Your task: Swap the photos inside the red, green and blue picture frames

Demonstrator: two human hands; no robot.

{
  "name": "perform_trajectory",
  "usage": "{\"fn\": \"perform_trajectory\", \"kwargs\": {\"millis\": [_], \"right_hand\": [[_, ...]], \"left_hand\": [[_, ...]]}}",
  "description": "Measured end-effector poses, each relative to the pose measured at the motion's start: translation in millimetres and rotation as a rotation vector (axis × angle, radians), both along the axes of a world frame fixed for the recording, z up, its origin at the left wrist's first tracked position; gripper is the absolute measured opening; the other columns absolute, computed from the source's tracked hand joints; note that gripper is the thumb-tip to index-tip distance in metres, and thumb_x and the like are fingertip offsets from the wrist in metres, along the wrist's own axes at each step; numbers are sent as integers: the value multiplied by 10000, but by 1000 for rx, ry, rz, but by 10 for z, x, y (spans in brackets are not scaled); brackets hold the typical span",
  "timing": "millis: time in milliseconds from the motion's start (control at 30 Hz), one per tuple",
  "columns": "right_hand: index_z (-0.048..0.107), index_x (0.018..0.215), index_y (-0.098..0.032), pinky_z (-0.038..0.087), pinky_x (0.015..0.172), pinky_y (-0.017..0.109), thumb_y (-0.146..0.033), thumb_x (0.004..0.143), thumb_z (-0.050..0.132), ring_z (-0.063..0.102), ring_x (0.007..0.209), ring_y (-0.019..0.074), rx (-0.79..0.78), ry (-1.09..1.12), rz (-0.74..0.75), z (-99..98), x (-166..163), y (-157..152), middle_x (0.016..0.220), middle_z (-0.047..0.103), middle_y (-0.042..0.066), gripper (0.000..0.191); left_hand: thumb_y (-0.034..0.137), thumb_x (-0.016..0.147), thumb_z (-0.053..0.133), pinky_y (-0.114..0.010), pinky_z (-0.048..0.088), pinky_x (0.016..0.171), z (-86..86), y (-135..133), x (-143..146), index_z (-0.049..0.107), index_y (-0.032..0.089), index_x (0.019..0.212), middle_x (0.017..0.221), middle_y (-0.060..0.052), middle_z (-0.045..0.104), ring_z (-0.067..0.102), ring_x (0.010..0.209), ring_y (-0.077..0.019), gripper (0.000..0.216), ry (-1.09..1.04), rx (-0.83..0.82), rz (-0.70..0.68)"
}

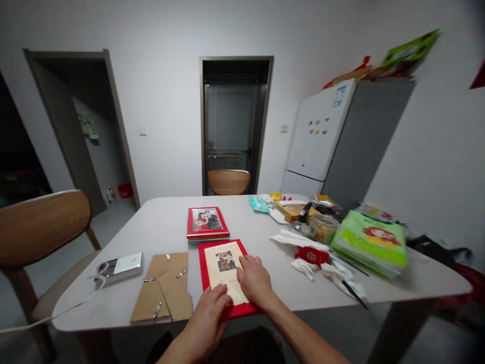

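A red rectangular photo frame [220,277] with a cream mat lies flat at the near edge of the pale grey bench [166,227]. The left hand [210,308] and right hand [253,278] press on it, fingers laid flat and grasping nothing. A brown cardboard backing board [162,288] lies just to the left.

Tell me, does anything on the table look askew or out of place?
Yes. The red frame under the left hand and right hand lies askew to the table edge; a cardboard backing lies loose beside it.
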State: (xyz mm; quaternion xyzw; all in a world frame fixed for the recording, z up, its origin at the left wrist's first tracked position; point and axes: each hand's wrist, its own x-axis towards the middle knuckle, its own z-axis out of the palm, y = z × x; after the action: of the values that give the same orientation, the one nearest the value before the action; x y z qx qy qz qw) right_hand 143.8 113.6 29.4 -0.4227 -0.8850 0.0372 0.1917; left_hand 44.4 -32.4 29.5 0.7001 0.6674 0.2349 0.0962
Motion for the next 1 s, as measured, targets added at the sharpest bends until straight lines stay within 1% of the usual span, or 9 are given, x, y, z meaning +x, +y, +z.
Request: {"fn": "perform_trajectory", "kwargs": {"millis": [100, 200, 300, 433, 600, 767, 833, 900, 1000], "right_hand": [[527, 979, -181, 342, 716, 323, -281, 775, 378, 428, 905, 228, 29, -21, -17, -18, -3, -61, 966, 547, 89, 272], [523, 992, -179, 335, 713, 335, -295, 771, 374, 424, 910, 235, 37, -42, -5, -27, 7, -95, 988, 545, 90, 291], [509, 1034, -165, 325, 762, 337, -293, 764, 378, 403, 971, 236, 27, -34, 21, -43, 24, -104, 1046, 531, 92, 326], [496, 1072, -149, 302, 830, 332, -318, 755, 392, 368, 1054, 229, -12, -24, 34, -68, 37, -98, 1133, 491, 108, 374], [473, 1116, -141, 281, 870, 350, -388, 742, 397, 329, 1117, 245, -40, -46, 32, -93, 37, -93, 1209, 437, 119, 455], [449, 1153, -124, 277, 883, 371, -434, 737, 379, 299, 1147, 266, -63, -82, 38, -104, 46, -96, 1239, 410, 124, 523], [450, 1153, -133, 284, 877, 379, -439, 739, 371, 289, 1152, 273, -70, -91, 48, -91, 50, -111, 1255, 394, 117, 521], [486, 1111, -158, 291, 866, 387, -448, 740, 365, 280, 1153, 283, -74, -102, 67, -72, 51, -134, 1276, 371, 98, 486], [525, 1049, -180, 291, 857, 399, -455, 744, 356, 272, 1147, 292, -81, -111, 90, -53, 45, -168, 1244, 407, 86, 445]], "left_hand": [[75, 663, 459, -383, 219, 1006, 12, -17, -7, 494, 213, 979, 1237, -53, 424, 342, 1163, -179, 347, 7, 6, -9], [100, 683, 462, -395, 215, 1003, 7, -16, -13, 470, 216, 1035, 1244, -55, 413, 332, 1168, -184, 371, 25, -3, -15], [104, 685, 462, -405, 216, 1001, 6, -13, -12, 443, 213, 1088, 1256, -64, 400, 317, 1180, -197, 419, 41, -23, -12], [103, 687, 456, -422, 207, 1002, 23, -13, -7, 432, 198, 1112, 1287, -78, 367, 283, 1204, -217, 436, 49, -53, -15], [78, 680, 443, -435, 203, 1001, 20, -16, -16, 448, 192, 1078, 1296, -79, 357, 267, 1213, -221, 413, 50, -60, -28], [56, 658, 448, -425, 204, 1004, -69, -13, -59, 441, 192, 1035, 1297, -77, 353, 259, 1216, -203, 401, 18, -24, -43], [63, 644, 462, -422, 203, 1005, -98, -14, -79, 429, 183, 1036, 1307, -90, 334, 251, 1219, -204, 411, 2, -20, -49], [69, 637, 466, -420, 200, 1007, -107, -17, -95, 433, 173, 1016, 1309, -100, 328, 248, 1219, -206, 395, -11, -17, -54], [74, 637, 466, -415, 198, 1008, -92, -21, -109, 447, 173, 972, 1305, -98, 332, 251, 1216, -202, 350, -35, -6, -59]]}}
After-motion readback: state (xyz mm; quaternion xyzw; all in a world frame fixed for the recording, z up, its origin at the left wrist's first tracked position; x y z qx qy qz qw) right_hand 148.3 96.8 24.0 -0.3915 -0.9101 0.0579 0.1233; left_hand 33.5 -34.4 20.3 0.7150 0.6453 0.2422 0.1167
